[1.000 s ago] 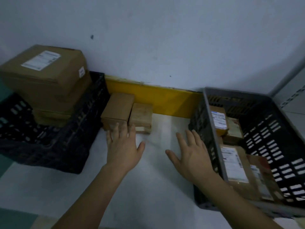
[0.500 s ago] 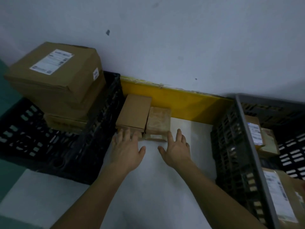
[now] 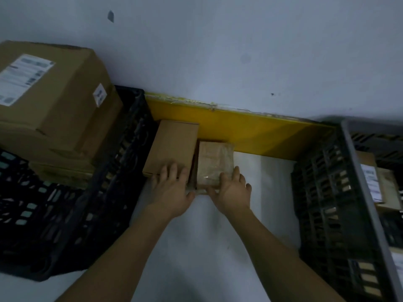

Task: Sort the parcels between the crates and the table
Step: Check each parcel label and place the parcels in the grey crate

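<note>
Two small parcels lie side by side on the white table (image 3: 257,192) against the yellow back rail. The plain brown box (image 3: 174,144) is on the left; a smaller parcel wrapped in clear film (image 3: 214,160) is on the right. My left hand (image 3: 174,192) rests with straight fingers on the near end of the brown box. My right hand (image 3: 233,190) lies on the near right corner of the wrapped parcel, fingers along its side. A black crate (image 3: 65,225) at the left carries stacked large labelled boxes (image 3: 54,101). A grey crate (image 3: 353,182) at the right holds labelled parcels (image 3: 375,184).
The yellow rail (image 3: 261,131) runs along the grey wall behind the table. The two crates flank a narrow strip of white tabletop, where my forearms reach in from the near edge.
Both hands moved forward from the bare tabletop onto the two small parcels; the right hand also shifted left, away from the grey crate. The view swung left.
</note>
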{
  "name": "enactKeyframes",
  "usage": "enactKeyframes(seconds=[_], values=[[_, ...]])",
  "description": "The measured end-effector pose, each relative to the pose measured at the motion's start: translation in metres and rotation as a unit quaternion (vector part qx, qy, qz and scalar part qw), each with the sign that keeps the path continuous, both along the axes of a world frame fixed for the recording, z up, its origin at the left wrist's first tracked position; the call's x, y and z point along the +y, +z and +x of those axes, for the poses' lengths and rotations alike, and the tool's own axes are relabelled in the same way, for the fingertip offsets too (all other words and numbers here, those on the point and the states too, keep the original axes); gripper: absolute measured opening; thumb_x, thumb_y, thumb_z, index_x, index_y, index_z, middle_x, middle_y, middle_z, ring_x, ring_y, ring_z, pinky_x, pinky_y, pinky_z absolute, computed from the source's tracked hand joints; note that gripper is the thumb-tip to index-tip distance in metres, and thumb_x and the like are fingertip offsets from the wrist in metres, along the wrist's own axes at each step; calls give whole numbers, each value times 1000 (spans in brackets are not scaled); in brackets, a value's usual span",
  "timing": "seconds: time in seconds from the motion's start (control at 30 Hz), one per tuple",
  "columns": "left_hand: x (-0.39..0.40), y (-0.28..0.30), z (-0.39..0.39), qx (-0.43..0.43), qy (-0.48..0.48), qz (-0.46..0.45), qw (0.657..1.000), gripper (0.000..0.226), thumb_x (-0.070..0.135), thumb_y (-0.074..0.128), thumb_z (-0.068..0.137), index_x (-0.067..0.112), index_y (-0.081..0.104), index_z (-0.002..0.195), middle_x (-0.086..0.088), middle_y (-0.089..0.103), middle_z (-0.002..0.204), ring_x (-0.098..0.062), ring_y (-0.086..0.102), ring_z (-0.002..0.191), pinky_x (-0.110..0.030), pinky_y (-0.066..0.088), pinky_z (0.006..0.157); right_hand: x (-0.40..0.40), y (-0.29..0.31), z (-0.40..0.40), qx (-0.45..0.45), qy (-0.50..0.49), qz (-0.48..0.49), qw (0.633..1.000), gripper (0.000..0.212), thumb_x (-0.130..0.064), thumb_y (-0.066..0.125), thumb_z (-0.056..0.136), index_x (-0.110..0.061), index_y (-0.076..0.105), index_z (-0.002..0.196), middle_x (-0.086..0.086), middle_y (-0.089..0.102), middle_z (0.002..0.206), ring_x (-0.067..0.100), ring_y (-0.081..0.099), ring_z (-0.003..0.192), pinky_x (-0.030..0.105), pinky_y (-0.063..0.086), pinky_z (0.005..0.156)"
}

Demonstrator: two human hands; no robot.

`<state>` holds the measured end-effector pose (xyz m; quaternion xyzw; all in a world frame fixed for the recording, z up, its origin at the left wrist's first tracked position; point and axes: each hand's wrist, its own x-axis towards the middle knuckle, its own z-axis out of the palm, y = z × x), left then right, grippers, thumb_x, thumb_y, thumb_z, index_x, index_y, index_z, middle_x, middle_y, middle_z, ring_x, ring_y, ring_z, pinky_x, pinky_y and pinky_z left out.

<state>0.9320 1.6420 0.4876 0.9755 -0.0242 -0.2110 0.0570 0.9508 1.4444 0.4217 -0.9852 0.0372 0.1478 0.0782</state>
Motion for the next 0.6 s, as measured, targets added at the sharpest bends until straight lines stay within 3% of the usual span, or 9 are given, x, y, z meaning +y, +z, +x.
enactKeyframes(seconds=[0.07,0.17,0.3,0.33,0.47,0.6], values=[[-1,-4,10,4,-1,1,1000,83,64,37,106,26,1,170,-11,0,178,-41,1,162,-64,11,128,0,0,-1,-33,-46,17,998,85,-89,36,90,-22,54,140,16,44,158,39,48,137,57,45,109],[-4,-6,16,3,4,0,1000,82,66,35,105,26,4,170,-11,2,178,-43,4,161,-63,13,128,4,-2,8,-31,-114,67,991,89,-89,56,81,-21,44,136,9,51,135,33,57,116,50,55,93],[3,-10,18,-14,1,-7,1000,78,64,36,106,27,10,169,-10,7,177,-41,7,160,-64,16,127,13,-11,19,39,-252,225,941,134,-77,83,70,-29,1,165,14,39,160,42,56,134,52,56,102],[5,-10,18,-15,3,-11,1000,78,64,36,106,27,11,169,-10,8,177,-41,7,160,-64,16,127,11,-14,17,45,-273,247,929,139,-75,86,69,-28,-1,166,14,40,162,42,55,137,51,55,103],[-2,0,15,-51,-3,-41,998,74,60,37,107,22,18,168,-13,15,175,-39,11,160,-57,17,129,3,-26,4,-7,-297,283,912,102,-67,89,72,-22,42,149,7,65,140,34,67,121,43,59,92],[-17,9,3,-112,-32,-144,983,66,47,49,107,18,31,164,-12,33,167,-34,25,157,-48,28,125,-2,-13,-17,-58,-310,295,902,63,-55,80,88,-25,60,139,1,75,122,29,72,107,39,59,85]])
